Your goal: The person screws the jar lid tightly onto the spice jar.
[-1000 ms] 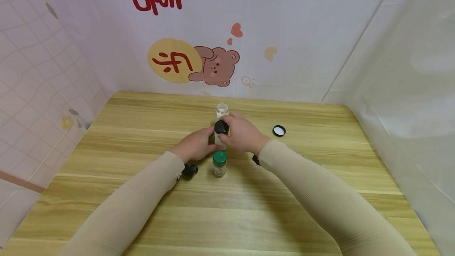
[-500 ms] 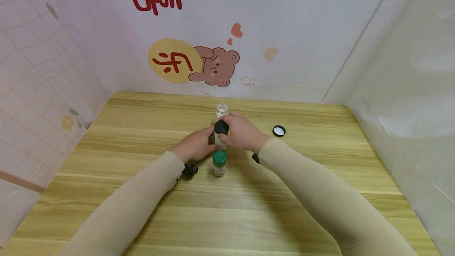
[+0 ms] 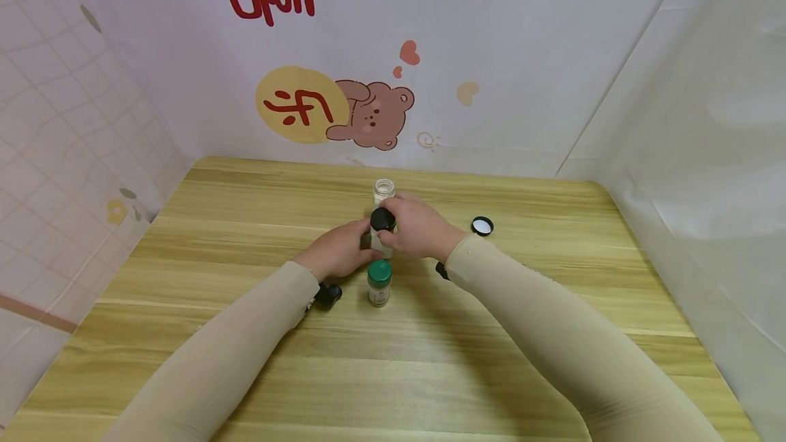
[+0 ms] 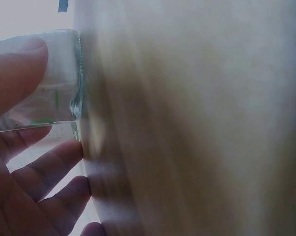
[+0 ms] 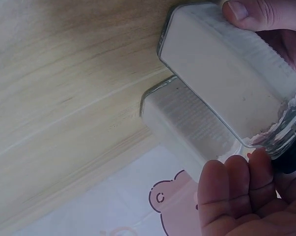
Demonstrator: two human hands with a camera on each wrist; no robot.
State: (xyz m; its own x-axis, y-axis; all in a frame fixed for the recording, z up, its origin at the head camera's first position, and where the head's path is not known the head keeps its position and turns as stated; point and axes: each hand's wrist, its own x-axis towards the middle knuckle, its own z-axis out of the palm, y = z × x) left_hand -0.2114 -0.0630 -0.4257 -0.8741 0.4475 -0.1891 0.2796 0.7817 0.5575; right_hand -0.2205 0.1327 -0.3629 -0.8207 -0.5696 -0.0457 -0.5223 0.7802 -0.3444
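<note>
Nothing has visibly shifted: the jar (image 3: pixel 385 249) stands upright, long axis vertical (lid (image 3: pixel 383 219) up), left hand (image 3: pixel 336 249) gripping its glass, right hand (image 3: pixel 420 228) with fingers curled round the lid.

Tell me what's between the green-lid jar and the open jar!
A black-capped jar, gripped by left hand and right hand; the head view shows it.
</note>
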